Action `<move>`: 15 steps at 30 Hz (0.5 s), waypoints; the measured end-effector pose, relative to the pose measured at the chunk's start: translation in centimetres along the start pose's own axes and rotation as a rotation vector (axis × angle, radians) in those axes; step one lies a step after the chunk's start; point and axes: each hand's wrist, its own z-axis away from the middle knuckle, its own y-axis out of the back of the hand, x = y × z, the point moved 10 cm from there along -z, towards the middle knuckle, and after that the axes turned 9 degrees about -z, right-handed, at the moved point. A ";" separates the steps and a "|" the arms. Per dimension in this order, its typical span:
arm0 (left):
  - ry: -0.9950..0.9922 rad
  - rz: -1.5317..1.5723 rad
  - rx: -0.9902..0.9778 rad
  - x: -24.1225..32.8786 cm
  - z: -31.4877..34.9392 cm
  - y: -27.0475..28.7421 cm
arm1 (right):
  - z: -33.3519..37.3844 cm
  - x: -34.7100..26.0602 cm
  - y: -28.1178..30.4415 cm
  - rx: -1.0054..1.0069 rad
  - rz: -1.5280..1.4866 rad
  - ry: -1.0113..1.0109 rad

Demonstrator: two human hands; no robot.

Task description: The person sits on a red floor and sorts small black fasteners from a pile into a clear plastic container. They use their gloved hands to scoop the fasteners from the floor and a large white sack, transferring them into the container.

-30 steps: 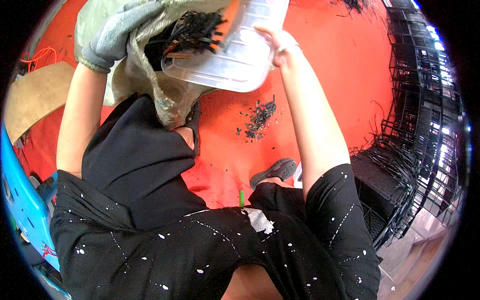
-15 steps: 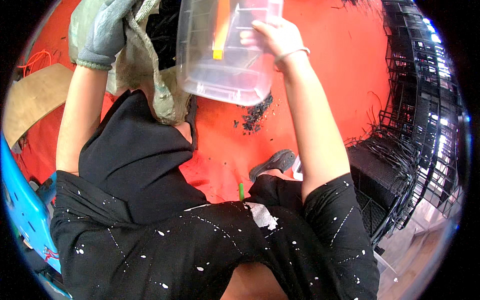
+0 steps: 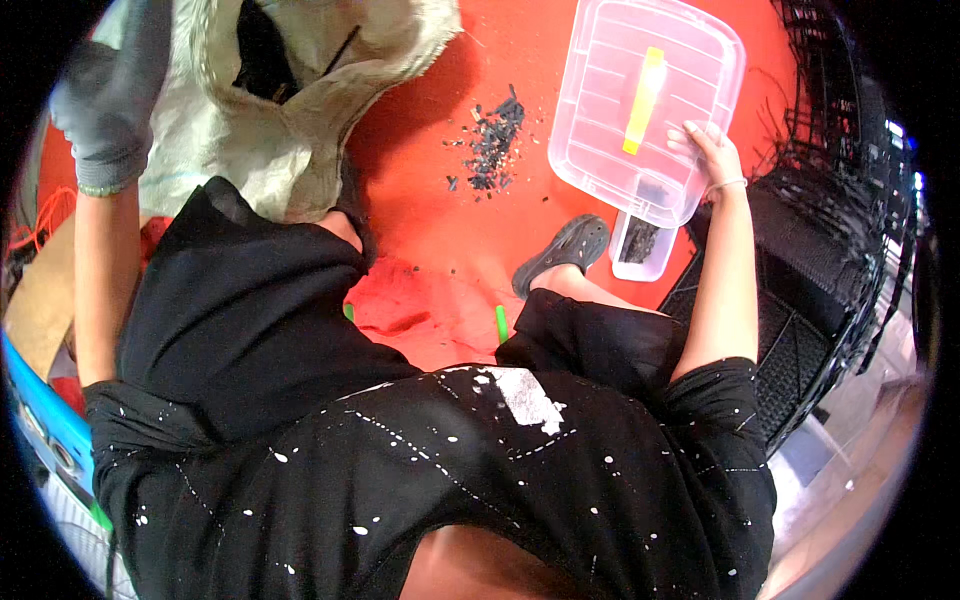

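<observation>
My right hand (image 3: 708, 150) grips the right edge of a clear plastic box (image 3: 598, 110), ribbed and round-cornered, with a yellow-orange strip on it. I hold the box over the red floor on the right, partly covering a small white container (image 3: 650, 268) with dark bits inside. At the far left, my grey-gloved left hand (image 3: 105, 115) is raised beside a pale woven sack (image 3: 285, 150). Motion smears its fingers, so their grip is unclear. The sack's mouth gapes, showing dark material (image 3: 262, 55) inside.
A scatter of black scraps (image 3: 490, 145) lies on the red floor (image 3: 430, 215). Black mesh panels and strips (image 3: 800, 220) are stacked along the right. A tan board (image 3: 40, 290) and a blue object (image 3: 55, 420) are at the left. My dark clog (image 3: 565, 250) rests near the white container.
My right hand has moved the clear box away from the sack, rightward and nearer. My left hand has moved left. More of the sack's mouth, the black scraps and the white container now shows.
</observation>
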 end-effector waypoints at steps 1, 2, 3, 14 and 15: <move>-0.067 -0.248 -0.072 3.8 -0.4 1.4 | -2.1 2.0 -1.1 -0.031 0.006 -0.016; -0.126 -0.438 -0.142 7.2 0.0 0.4 | -3.6 3.6 -0.9 -0.066 0.084 -0.018; -0.320 -0.343 -0.260 12.3 1.1 -6.2 | -1.7 4.0 5.5 0.048 0.229 -0.044; -0.666 -0.096 -1.176 16.4 20.3 -47.8 | -5.8 20.6 6.2 -0.066 -0.078 -0.398; -0.624 -0.108 -1.099 17.8 20.0 -50.1 | -5.7 22.2 7.8 -0.040 -0.103 -0.409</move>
